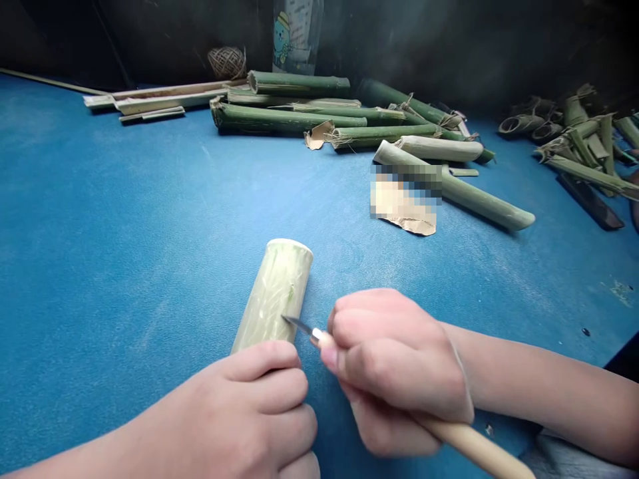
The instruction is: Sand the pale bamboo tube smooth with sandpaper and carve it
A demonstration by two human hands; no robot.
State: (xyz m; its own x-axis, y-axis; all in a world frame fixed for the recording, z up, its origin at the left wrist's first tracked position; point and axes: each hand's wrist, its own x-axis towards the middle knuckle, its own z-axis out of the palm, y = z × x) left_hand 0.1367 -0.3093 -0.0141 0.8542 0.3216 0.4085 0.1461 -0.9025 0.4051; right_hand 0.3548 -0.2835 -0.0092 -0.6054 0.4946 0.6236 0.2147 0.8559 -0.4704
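Note:
My left hand (259, 406) is closed around the lower part of a pale, peeled bamboo tube (274, 293), which points away from me over the blue tabletop. Carved lines and a small green patch mark the tube's surface; its near end is hidden under my fingers. In my right hand (394, 372) is a carving knife (299, 324) with a long light wooden handle, gripped close to its metal collar. The short, dark blade has its tip against the right part of the tube's face. Behind my right hand, the handle sticks out toward the bottom right.
Green bamboo lengths (289, 118) lie across the back of the table (124, 233), with split strips (170, 100) to their left. A twine ball (227, 62) and a clear bottle (295, 40) stand behind. Torn cardboard (409, 216) lies near a pale bamboo piece (479, 196). Bamboo offcuts (589, 140) are heaped at right.

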